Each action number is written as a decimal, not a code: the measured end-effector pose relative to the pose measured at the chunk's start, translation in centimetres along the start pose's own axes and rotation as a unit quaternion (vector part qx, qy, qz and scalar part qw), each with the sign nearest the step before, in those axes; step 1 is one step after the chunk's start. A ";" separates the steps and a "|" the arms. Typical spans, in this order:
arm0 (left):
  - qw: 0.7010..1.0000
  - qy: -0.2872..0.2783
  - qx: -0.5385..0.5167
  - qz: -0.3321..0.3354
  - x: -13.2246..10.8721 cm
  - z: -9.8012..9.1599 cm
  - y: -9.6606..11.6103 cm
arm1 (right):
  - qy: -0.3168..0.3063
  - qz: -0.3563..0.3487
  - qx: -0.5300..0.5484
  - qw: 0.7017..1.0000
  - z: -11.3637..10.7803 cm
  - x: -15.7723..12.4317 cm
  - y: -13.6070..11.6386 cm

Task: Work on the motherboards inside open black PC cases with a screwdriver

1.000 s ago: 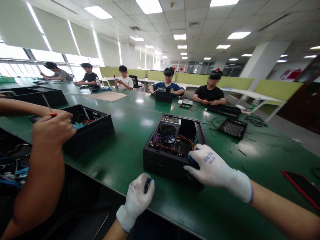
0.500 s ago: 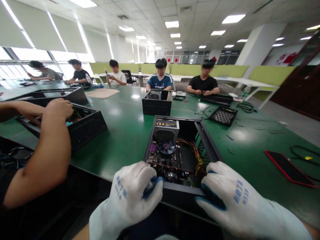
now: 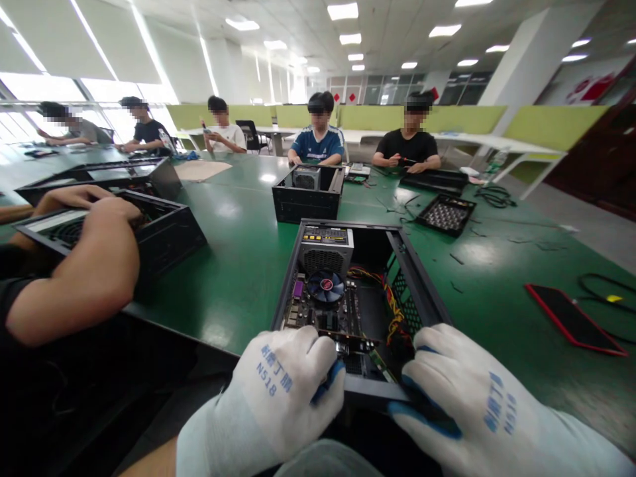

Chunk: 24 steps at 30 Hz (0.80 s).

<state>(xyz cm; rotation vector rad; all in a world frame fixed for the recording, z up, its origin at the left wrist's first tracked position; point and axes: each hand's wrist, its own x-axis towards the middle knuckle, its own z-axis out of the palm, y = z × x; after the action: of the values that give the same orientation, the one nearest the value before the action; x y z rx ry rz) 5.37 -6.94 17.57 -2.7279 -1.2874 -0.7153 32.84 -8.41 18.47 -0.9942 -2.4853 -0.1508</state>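
An uncovered black computer case [image 3: 426,278] lies before me on the table's near edge. Inside are a power supply [image 3: 325,248], a round CPU fan [image 3: 326,287], a motherboard and yellow-red cables [image 3: 395,308]. A green circuit board strip [image 3: 381,363] shows near the front wall. My left hand [image 3: 293,384], in a white glove with blue fingertips, is closed over the case's near left part; what its fingers pinch is hidden. My gloved right hand [image 3: 462,384] grips the near right corner, fingers above and thumb below.
Another open case [image 3: 308,202] stands beyond mine. On the left a co-worker's arms [image 3: 94,265] reach into a black case [image 3: 173,242]. To the right lie a red-edged black panel [image 3: 574,318], a cable and a black tray [image 3: 446,214]. Several people sit across the green table [image 3: 238,265].
My left hand has shifted right along the near side of the case. The right hand keeps its grip on the corner. The co-worker's arms on the left have moved closer together.
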 end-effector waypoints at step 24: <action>0.999 0.013 -0.047 -0.015 -0.1 0.6 -0.2 | -0.388 -0.069 -0.192 0.899 8.0 16.1 4.8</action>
<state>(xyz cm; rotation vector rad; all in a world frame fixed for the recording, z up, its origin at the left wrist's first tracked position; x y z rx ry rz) 5.43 -6.72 16.99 -2.7676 -1.3244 -0.8331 22.94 7.32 18.27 -1.2000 -3.3548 -0.3607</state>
